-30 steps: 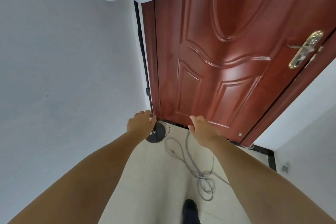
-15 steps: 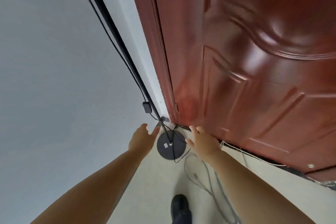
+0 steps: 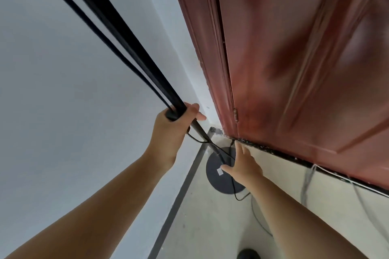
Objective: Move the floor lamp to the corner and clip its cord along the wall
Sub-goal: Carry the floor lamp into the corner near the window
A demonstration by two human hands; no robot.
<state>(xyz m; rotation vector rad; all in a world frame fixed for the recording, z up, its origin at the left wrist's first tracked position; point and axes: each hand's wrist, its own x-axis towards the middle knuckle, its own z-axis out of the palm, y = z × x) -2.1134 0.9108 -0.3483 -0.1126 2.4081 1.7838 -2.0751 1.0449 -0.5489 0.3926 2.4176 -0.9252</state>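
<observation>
The floor lamp stands in the corner formed by the grey wall (image 3: 63, 90) and the red door (image 3: 294, 69); its round black base (image 3: 219, 183) sits flat on the pale floor (image 3: 210, 227), just beside the dark skirting strip (image 3: 179, 200) and close to the door's bottom edge. The lamp pole (image 3: 117, 25) rises from the base ctr toward the upper-left of the view, tilted w/ the camera angle. The black cord (image 3: 88, 21) runs alongside the pole on the wall side, then loops loose near the base and trails over its rim onto the floor. Left hand (image 3: 170, 132): fingers closed around the pole, above the base, w/ the cord passing under the same grip. Right hand (image 3: 242, 166): fingers spread and extended, holding nothing, positioned over the door-side part of the base; contact w/ the base cannot be confirmed. A grey cable (image 3: 305, 185) lies on the floor along the door threshold, to the right of the base. A dark shoe tip (image 3: 248, 254) shows at the bottom edge, on the near side of the base.
</observation>
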